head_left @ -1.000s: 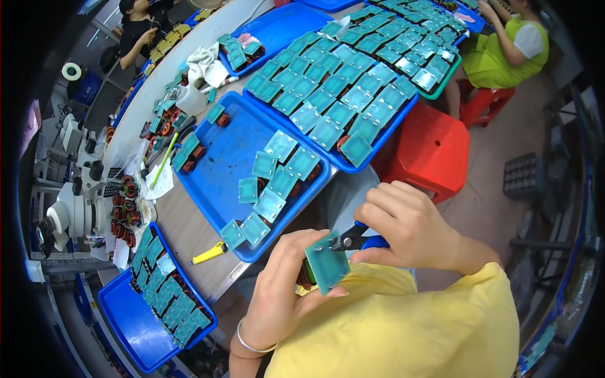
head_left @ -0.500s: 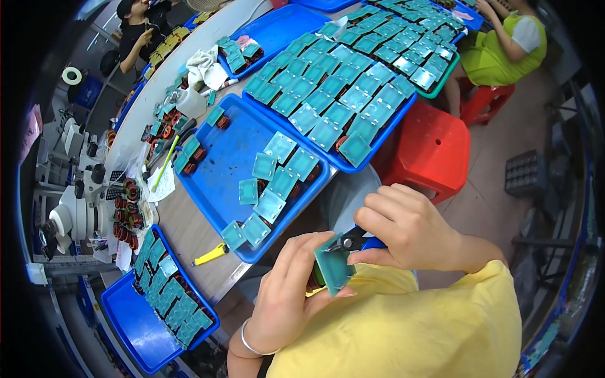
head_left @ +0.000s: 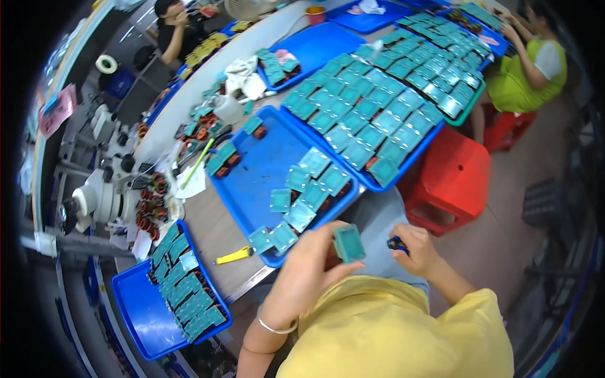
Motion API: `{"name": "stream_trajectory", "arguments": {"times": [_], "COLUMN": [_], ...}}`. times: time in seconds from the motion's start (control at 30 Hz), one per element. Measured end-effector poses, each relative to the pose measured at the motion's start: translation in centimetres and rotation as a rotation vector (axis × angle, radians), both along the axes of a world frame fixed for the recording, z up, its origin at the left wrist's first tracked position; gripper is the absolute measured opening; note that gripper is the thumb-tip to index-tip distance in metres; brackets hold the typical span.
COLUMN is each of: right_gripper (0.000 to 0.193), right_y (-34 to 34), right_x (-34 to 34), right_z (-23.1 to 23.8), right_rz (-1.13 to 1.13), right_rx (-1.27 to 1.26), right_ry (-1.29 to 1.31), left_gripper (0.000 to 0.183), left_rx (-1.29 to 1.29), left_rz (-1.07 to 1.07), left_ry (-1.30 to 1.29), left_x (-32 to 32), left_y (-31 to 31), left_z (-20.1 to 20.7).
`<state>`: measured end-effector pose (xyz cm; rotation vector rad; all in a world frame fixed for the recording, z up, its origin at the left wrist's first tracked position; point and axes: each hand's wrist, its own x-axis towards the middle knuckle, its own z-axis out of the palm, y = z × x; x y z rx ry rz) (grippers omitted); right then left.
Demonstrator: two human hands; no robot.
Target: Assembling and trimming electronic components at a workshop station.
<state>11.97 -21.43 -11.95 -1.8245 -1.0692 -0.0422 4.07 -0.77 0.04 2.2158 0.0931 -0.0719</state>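
Note:
My left hand (head_left: 307,263) is closed around a small green circuit board (head_left: 350,244) and raises it above my lap. The board's flat face points up, and a dark part, mostly covered by my fingers, shows under its edge. To the right, my right hand (head_left: 417,253) is wrapped around a pair of cutting pliers (head_left: 397,244) with a dark head and blue handles. The pliers are apart from the board, and their jaws are too blurred to read. Just beyond my left hand is a blue tray (head_left: 249,179) with several similar boards on coils.
A fuller blue tray (head_left: 382,188) of boards adjoins it on the right. A yellow utility knife (head_left: 234,255) lies near the table edge. A smaller blue tray (head_left: 135,309) sits at lower left. A red stool (head_left: 450,173) is at right; two people work farther off.
My right hand has drawn the pliers off the board, moving right and down. My left hand has turned the board so its face shows. The whole view has shifted slightly.

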Motion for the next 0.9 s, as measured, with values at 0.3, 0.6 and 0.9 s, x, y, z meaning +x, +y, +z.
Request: {"name": "stream_trajectory", "arguments": {"times": [0.3, 0.6, 0.9], "right_gripper": [0.030, 0.028, 0.028], "right_y": [-0.3, 0.4, 0.8], "right_x": [-1.7, -1.4, -1.6], "right_z": [-4.8, -6.2, -6.5], "right_rz": [-0.060, 0.013, 0.029], "right_rx": [-0.246, -0.321, -0.348], "right_ry": [0.339, 0.360, 0.344], "left_gripper": [0.046, 0.044, 0.063], "left_rx": [0.082, -0.358, 0.916], "left_rz": [0.416, 0.180, 0.583], "left_ry": [-0.079, 0.226, -0.390], "left_x": [-1.1, 1.0, 10.1], "left_y": [14.7, 16.5, 24.2], "left_z": [-5.9, -7.4, -9.4]}}
